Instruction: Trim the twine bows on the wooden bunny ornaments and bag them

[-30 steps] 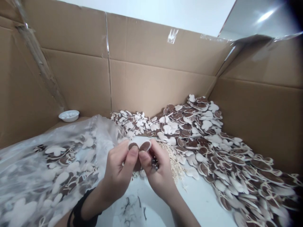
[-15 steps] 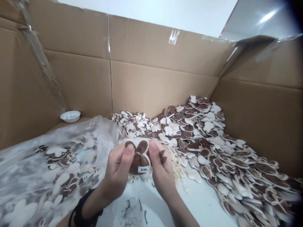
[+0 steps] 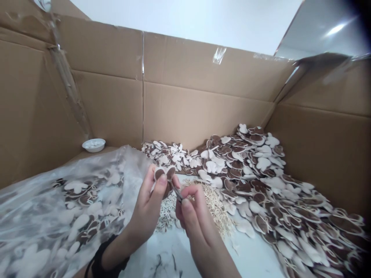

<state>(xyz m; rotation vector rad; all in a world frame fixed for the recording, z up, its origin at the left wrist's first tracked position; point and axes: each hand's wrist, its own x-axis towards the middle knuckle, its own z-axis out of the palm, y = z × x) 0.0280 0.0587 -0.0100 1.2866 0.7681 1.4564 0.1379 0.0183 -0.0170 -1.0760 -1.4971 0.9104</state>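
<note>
My left hand (image 3: 152, 197) is closed on a small brown and white bunny-shaped felt piece (image 3: 159, 173), its two rounded ears upward between thumb and fingers. The fingers cover most of its lower part. My right hand (image 3: 193, 216) grips a thin metal tool, apparently tweezers (image 3: 177, 194), whose tip points up and left, touching or very near the felt piece where the ears meet. Below and behind the hands lie a heap of small pale printed labels (image 3: 167, 216) and a heap of cream string bows (image 3: 218, 204).
Many brown and white bunny pieces (image 3: 262, 185) are heaped along the right and back. At left, a clear plastic bag (image 3: 127, 162) holds similar pieces. A white bowl (image 3: 93, 145) with white bits stands behind it. Cardboard walls (image 3: 203, 112) surround the white table (image 3: 246, 251).
My right hand has let go of the felt piece's side and moved lower, bringing the tweezers' tip to it. The left hand keeps hold. The view has shifted slightly.
</note>
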